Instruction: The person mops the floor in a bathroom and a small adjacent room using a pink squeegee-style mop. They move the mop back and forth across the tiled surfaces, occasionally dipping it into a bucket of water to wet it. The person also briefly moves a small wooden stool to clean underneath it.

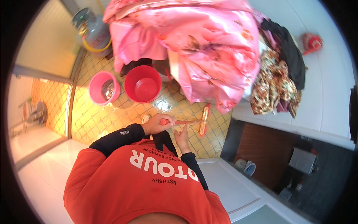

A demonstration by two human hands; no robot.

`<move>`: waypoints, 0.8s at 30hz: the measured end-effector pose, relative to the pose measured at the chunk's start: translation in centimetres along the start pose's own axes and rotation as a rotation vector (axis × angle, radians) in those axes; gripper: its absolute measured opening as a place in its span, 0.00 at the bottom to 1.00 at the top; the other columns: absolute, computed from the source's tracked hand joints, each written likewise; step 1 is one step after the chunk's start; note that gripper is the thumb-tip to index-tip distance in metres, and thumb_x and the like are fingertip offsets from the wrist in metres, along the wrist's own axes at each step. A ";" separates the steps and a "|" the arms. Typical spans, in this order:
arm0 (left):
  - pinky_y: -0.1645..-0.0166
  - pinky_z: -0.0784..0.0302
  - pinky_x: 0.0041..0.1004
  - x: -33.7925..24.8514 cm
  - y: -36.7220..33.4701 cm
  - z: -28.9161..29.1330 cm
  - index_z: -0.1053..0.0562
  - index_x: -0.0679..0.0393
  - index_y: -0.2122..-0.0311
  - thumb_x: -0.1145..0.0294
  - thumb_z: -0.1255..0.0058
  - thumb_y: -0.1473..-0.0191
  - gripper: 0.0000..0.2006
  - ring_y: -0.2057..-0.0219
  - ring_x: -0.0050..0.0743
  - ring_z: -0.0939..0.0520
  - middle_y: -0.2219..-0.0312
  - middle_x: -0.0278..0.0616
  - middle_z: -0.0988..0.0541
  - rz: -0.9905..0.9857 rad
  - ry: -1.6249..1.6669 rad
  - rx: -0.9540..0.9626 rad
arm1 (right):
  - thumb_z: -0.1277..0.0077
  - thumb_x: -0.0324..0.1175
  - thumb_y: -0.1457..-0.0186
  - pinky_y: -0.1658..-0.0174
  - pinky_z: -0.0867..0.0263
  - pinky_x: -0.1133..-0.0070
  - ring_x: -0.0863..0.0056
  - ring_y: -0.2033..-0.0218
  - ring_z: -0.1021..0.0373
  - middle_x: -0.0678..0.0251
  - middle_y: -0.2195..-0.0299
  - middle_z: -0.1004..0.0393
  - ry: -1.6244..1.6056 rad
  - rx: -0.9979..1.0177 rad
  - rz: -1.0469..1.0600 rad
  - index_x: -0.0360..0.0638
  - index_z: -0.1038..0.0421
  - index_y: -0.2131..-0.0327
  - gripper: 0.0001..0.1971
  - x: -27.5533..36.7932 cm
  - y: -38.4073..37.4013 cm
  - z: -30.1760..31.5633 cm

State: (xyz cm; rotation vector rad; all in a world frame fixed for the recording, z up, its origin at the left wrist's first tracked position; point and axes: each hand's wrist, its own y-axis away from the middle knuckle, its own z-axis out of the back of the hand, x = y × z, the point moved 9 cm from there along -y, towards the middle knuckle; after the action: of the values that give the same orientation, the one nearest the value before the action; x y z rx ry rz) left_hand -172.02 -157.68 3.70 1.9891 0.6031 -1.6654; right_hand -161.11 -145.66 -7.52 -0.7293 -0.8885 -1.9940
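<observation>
My left hand [158, 124] is wrapped round the red-ended handle of a long-handled floor tool [183, 122], perhaps a mop or a broom. Its pole slants away to the right. The narrow orange-edged head [204, 120] rests on the tiled floor, too foreshortened to tell its kind for certain. Just below the pole is my right hand [182, 139], with thumb and forefinger stretched apart. Whether its fingertips touch the pole I cannot tell.
A pink bucket [92, 89] and a red bucket [128, 86] stand ahead on the left. Pink floral fabric [216, 48] hangs over something ahead. Crumpled clothes [274, 80] lie on the white surface to the right. A gas cylinder [97, 34] stands at far left, and a doorway opens right.
</observation>
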 end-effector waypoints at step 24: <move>0.64 0.28 0.27 -11.0 35.4 8.1 0.34 0.67 0.72 0.77 0.58 0.53 0.04 0.75 0.29 0.24 0.81 0.42 0.27 0.136 0.066 -1.649 | 0.53 0.35 0.58 0.68 0.37 0.69 0.58 0.72 0.33 0.55 0.77 0.30 0.509 1.452 0.914 0.42 0.30 0.74 0.08 21.1 15.5 -25.5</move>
State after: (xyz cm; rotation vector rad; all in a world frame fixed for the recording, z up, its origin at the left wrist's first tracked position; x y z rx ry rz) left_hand -158.65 -190.98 16.07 0.7687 1.2315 -0.4720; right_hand -162.84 -181.71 -1.74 0.2375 -1.0930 -0.3681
